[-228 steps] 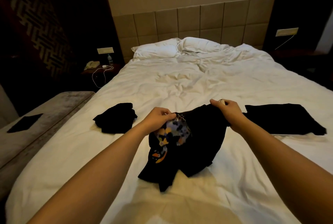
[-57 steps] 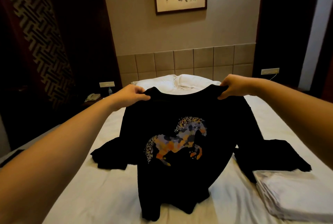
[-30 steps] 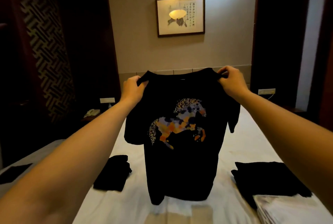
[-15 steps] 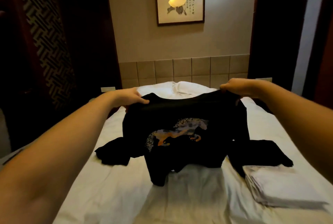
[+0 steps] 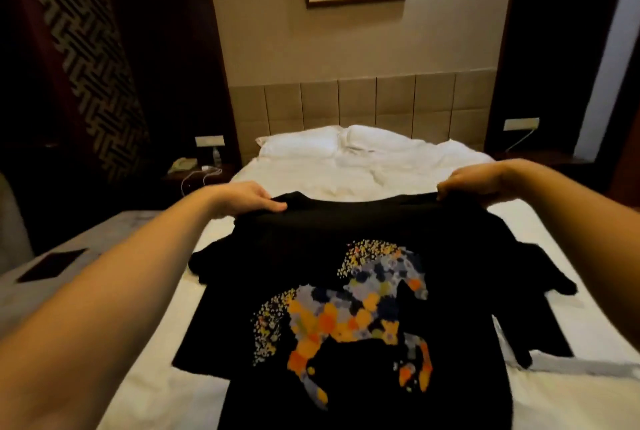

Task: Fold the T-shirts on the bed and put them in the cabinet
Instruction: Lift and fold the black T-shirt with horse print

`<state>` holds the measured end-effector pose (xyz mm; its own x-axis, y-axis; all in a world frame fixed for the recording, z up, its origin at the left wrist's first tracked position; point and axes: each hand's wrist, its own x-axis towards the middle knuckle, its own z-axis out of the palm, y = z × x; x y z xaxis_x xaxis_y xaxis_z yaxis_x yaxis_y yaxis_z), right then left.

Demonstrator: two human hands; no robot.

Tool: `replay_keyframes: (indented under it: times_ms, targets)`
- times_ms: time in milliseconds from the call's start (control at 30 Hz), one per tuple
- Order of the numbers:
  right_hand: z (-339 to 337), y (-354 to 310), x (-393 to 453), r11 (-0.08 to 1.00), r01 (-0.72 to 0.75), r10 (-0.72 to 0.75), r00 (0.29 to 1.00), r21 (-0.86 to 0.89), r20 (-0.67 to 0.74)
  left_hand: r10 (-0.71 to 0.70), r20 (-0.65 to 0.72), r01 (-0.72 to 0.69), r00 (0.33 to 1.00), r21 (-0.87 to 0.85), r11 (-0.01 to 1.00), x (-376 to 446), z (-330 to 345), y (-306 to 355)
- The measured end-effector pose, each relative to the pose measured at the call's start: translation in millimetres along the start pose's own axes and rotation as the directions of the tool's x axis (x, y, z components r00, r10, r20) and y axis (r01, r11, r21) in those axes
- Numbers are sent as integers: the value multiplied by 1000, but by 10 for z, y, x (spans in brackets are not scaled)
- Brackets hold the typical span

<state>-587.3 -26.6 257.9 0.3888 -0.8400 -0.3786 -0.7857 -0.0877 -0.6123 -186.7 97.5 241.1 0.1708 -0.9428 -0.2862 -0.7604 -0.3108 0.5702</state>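
No cabinet or other container was in view; the white bed [image 5: 363, 173] carried everything. A black T-shirt [image 5: 311, 274] lay spread print-up across the near part of the bed, its collar toward the far end and its hem running off the near edge of the view. The print [image 5: 346, 319] was a galloping horse built from orange, yellow, grey-blue and dark blotches, with a speckled mane and tail. The left hand [image 5: 247, 199] pinched the shirt's left shoulder, thumb on top and fingers curled under the cloth. The right hand [image 5: 474, 184] gripped the right shoulder, fingers curled over the edge. The collar edge was stretched taut between them, slightly raised off the sheet. Another dark garment [image 5: 540, 277] lay partly under the shirt on the right, and a dark bit of cloth [image 5: 202, 258] showed at its left. Two white pillows [image 5: 311, 142] sat at the far end below a padded headboard [image 5: 360, 104].
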Motion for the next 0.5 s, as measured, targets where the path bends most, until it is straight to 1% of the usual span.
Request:
replay_keyframes:
  times_ms: [67,133,200,267,367,433,500]
  targets:
    - [288,249,347,998,-31,29,999,-61,-27,12,-48,-7,999,88,996,304,294,-284]
    - [576,496,693,991,-46,36,996,-122,-82,43,-75,-33,996,129,991,582,595,-565]
    - [859,697,968,990,-42,28,994,-132,-106,70,-91,-57,993,144,988,767,889,-809]
    - [1141,888,1247,991,-72,61,994,-116,-93,81,-122,-58,989,183,981,966,1168,-1040]
    - [1528,1132,1585,988,-97,87,993,-117,-84,79,-182,-32,980,247,969,1190,1548,-1290]
    - [1716,1243,1764,983,-82,62,990,-164,-124,69,-228,-2,971,285,959,1344,1745,-1402]
    - [1902,1336,1928,968,-50,2,982,-247,-191,61,-274,29,960,313,949,1496,1939,-1516]
